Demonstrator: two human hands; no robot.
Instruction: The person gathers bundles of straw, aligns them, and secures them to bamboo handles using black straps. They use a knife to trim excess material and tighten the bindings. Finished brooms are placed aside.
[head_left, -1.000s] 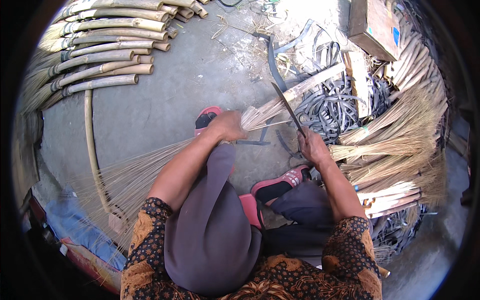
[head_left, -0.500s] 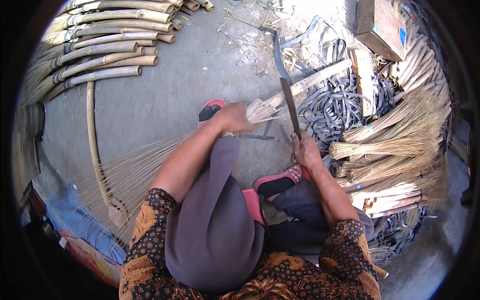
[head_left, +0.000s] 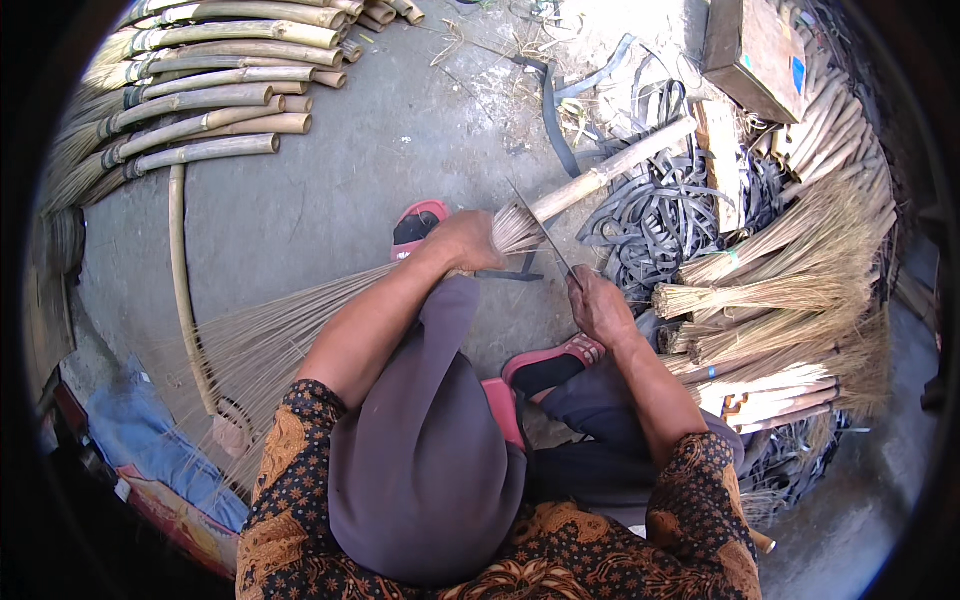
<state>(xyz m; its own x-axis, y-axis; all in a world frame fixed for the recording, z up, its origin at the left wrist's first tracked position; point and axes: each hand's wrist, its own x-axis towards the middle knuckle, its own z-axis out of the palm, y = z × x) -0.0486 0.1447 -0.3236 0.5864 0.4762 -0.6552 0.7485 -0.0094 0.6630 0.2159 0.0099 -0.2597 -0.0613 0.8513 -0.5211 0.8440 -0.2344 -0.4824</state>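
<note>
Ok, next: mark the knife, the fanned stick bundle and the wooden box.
Knife (head_left: pixel 545 233), head view: middle of the blade.
Stick bundle (head_left: pixel 285 325), head view: its fanned stems.
Wooden box (head_left: pixel 768 58), head view: its side wall.

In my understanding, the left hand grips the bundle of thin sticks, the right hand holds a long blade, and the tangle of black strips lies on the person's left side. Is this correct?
Not quite: the head view shows the tangle of black strips on the person's right side. The left hand does grip the bundle of thin sticks, and the right hand holds a long blade.
</note>
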